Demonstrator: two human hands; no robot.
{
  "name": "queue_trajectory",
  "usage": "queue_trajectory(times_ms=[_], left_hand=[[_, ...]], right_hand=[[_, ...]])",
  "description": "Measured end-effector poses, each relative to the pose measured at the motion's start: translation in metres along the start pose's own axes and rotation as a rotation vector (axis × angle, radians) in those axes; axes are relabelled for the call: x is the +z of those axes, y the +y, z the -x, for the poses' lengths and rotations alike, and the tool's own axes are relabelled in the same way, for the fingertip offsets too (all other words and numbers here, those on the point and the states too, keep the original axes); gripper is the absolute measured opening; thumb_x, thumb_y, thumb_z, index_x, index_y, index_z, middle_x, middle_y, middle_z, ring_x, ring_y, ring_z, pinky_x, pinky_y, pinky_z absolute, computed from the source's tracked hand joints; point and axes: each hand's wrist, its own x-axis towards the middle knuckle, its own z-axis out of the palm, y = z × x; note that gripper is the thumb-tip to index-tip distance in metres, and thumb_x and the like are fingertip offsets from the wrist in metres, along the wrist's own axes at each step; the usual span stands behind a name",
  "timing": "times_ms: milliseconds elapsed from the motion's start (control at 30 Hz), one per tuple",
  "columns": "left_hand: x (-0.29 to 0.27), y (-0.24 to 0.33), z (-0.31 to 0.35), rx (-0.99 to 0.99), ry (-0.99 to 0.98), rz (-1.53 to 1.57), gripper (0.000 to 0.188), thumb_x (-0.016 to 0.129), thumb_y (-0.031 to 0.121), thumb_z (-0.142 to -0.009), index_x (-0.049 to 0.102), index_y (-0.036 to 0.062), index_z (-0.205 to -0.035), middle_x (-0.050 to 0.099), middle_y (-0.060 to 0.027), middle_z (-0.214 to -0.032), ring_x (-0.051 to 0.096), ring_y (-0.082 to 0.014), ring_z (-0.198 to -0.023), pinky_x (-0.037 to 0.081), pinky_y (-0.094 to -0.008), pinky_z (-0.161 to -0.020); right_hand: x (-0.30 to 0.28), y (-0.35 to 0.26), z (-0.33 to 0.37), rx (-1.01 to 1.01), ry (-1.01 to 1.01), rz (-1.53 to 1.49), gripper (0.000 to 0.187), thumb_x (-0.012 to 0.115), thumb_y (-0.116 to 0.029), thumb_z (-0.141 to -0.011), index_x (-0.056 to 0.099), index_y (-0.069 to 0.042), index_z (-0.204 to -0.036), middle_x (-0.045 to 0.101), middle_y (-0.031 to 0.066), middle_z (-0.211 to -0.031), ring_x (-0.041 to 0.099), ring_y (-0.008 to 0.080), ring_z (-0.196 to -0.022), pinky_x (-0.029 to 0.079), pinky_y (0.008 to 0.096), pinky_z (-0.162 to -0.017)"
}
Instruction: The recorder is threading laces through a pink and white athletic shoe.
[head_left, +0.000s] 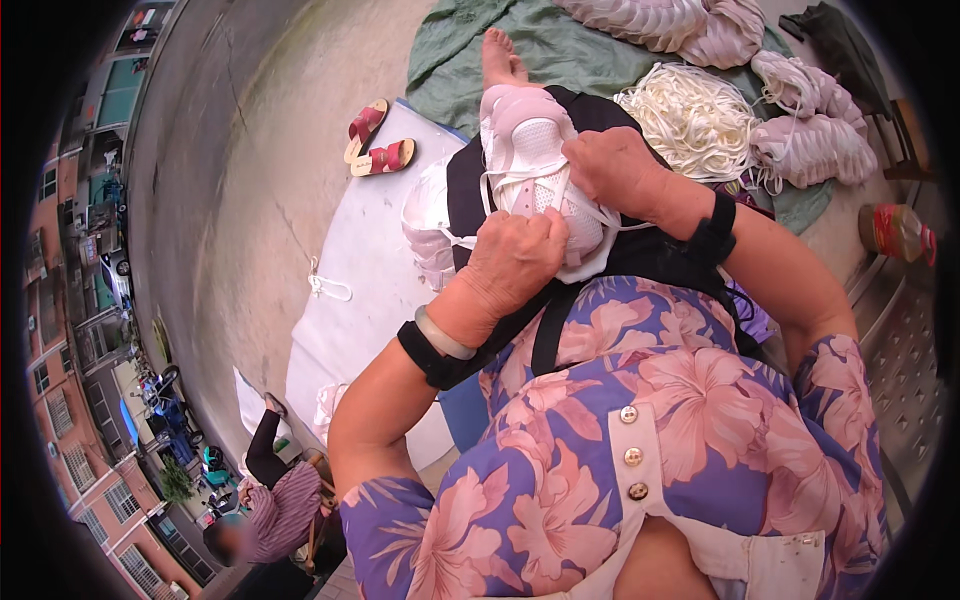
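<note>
A pale pink and white shoe upper [540, 140] lies across my lap, with a white shoelace [515, 177] threaded through part of its front. My left hand [515, 252] is closed near the row of eyelets, its fingertips pinched on the lace. On the upper's right edge, my right hand [618, 172] is closed, thumb and fingers gripping the material. The fingers' undersides are hidden, so whether lace is also in the right grip does not show. More pink and white uppers [430, 235] rest to the left of my lap.
A heap of white shoelaces [690, 120] and bundled pink uppers [815, 150] lie on a green cloth [450, 60]. Red sandals [382, 158] stand by a white sheet [340, 240]. A bottle of yellowish liquid [890, 230] is at far right. Another person [280, 510] sits at lower left.
</note>
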Motion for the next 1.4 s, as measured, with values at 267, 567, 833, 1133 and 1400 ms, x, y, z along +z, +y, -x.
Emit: queue_trajectory(times_ms=[267,567,833,1133,1400], left_hand=[[0.000,0.000,-0.001,-0.087,0.042,0.080,0.010,0.056,0.010,-0.070,0.049,0.0073,-0.078,0.051,-0.0048,-0.060,0.056,-0.0203,-0.052,0.040,-0.0319,-0.046],[-0.021,-0.003,0.023,0.030,-0.010,-0.047,0.006,0.052,0.011,-0.073,0.051,0.0055,-0.075,0.048,-0.0030,-0.058,0.052,-0.0172,-0.047,0.037,-0.0298,-0.046],[-0.023,0.003,0.057,0.018,-0.057,0.043,0.020,0.055,0.006,-0.073,0.056,0.0026,-0.092,0.047,-0.0013,-0.059,0.051,-0.0166,-0.048,0.037,-0.0304,-0.044],[-0.024,-0.006,0.090,-0.266,-0.115,0.190,0.012,0.062,0.007,-0.075,0.060,0.0075,-0.087,0.050,-0.0021,-0.059,0.053,-0.0201,-0.054,0.040,-0.0326,-0.050],[0.018,-0.038,0.023,-0.530,0.386,0.345,0.021,0.059,0.006,-0.073,0.062,0.0044,-0.094,0.063,-0.0135,-0.089,0.058,-0.0310,-0.083,0.046,-0.0376,-0.077]], right_hand=[[-0.017,0.025,-0.006,-0.222,0.046,0.144,0.008,0.056,-0.012,-0.071,0.051,-0.006,-0.071,0.054,0.0094,-0.066,0.057,0.0276,-0.061,0.046,0.0376,-0.053],[0.008,0.010,0.018,0.042,0.236,-0.242,0.009,0.053,-0.015,-0.075,0.055,-0.006,-0.074,0.058,0.0123,-0.068,0.059,0.0307,-0.067,0.047,0.0399,-0.060],[0.013,0.007,0.025,0.074,0.234,-0.246,0.007,0.054,-0.013,-0.076,0.057,-0.007,-0.078,0.056,0.0100,-0.071,0.058,0.0306,-0.065,0.047,0.0380,-0.059],[0.001,-0.002,0.051,0.299,0.110,-0.625,0.023,0.058,-0.026,-0.085,0.053,-0.004,-0.089,0.053,0.0111,-0.072,0.054,0.0237,-0.065,0.044,0.0341,-0.061],[-0.033,-0.001,0.078,0.449,-0.375,-0.722,0.020,0.053,-0.020,-0.088,0.056,0.000,-0.090,0.051,0.0074,-0.056,0.051,0.0142,-0.051,0.042,0.0279,-0.050]])
